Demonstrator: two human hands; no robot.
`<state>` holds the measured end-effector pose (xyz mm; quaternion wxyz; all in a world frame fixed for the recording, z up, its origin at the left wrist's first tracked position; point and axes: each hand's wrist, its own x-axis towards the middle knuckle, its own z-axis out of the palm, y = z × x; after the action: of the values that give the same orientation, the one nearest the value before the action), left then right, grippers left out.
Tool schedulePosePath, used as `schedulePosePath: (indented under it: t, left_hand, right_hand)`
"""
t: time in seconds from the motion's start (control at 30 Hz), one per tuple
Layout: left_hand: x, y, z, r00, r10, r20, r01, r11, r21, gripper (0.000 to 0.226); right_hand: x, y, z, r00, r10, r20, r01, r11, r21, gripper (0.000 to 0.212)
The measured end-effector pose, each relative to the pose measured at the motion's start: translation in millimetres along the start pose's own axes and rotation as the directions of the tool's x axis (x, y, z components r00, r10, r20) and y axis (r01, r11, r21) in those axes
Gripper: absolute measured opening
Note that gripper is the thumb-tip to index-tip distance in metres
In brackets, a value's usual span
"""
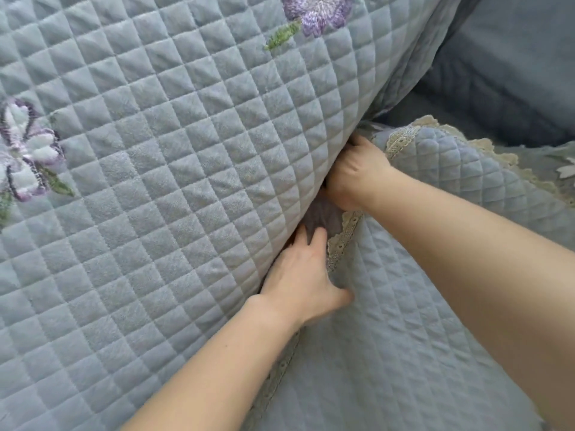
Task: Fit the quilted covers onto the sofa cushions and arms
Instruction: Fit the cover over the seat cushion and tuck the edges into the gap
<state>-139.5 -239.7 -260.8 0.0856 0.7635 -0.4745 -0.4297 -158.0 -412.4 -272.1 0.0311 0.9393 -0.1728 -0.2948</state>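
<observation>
Head view. Presses the left hand (pixel 298 275) into the crease between the upright cushion and the seat, fingers (pixel 312 244) straight and flat, tips on a bunched bit of grey-purple fabric (pixel 323 216), thumb spread sideways onto the seat cover (pixel 404 337); grips nothing. Reaches with the right hand (pixel 354 175) into the same crease just beyond, back of the hand up, fingers buried behind the cushion's edge; cannot tell whether curled on cloth or merely pushing. Both forearms bare.

Between the two hands, a strip of beige lace trim (pixel 343 236) along the edge of the seat cover, running on down beside the left wrist. Under the arms, the seat cover itself: pale blue-grey, diamond-quilted, lying flat with a few soft wrinkles. To the left and above, filling most of the frame, the large cushion (pixel 161 157) in its matching quilted cover, bulging over the crease and touching both hands. On it, an embroidered purple flower (pixel 317 12) with a green leaf at the top edge, and a white-and-purple flower (pixel 28 157) at the left edge. Just beside the right hand, on its far side, a second quilted cover (pixel 451 172) with lace edging, folded over in a hump. Beyond that, in the upper right corner, bare dark blue sofa upholstery (pixel 504 66).
</observation>
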Motion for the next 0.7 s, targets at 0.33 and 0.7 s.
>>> schedulePosePath:
  t: [0.33,0.7]
  left_hand:
    - [-35.4,6.2,34.2,0.986,-0.024,-0.168,0.044,0.992,0.119,0.105]
    - [-16.4,4.7,44.5,0.981,-0.084,-0.175,0.102,0.990,0.098,0.127]
  right_hand:
    - [-1.3,-14.8,-8.4,0.995,0.096,0.006,-0.096,0.995,0.038,0.056]
    - [-28.9,-17.2,11.2,0.974,-0.194,-0.115,0.201,0.978,0.051,0.050]
